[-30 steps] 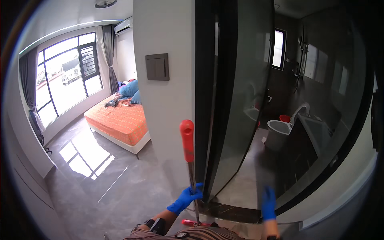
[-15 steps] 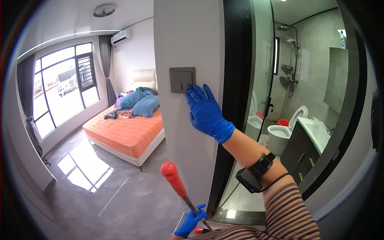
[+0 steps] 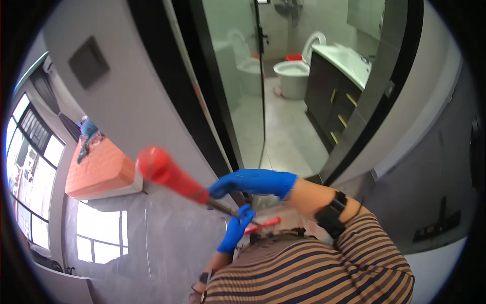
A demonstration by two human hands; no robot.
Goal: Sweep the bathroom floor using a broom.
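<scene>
A metal pole with a bulbous red grip (image 3: pixel 169 172) slants up to the left in front of my body. My left hand (image 3: pixel 236 230), in a blue glove, is closed round the pole below the grip. My right hand (image 3: pixel 255 182), gloved in the same blue and somewhat blurred, arches over the pole. Its stretched fingers reach the lower end of the red grip; whether they touch it is unclear, and the thumb is hidden. Behind my hands, low down, lies a red bar-shaped part (image 3: pixel 263 225). The pole's lower end is hidden.
A grey wall switch (image 3: pixel 89 62) is at upper left. Ahead, a black-framed doorway (image 3: pixel 190 101) opens on a bathroom with a glass door, a toilet (image 3: pixel 293 76) and a dark vanity (image 3: pixel 329 96). A bed (image 3: pixel 101 169) stands at left on shiny floor.
My right hand has left the wall switch and come down beside the pole. The view has swung right and downward; the red grip appears larger and further left.
</scene>
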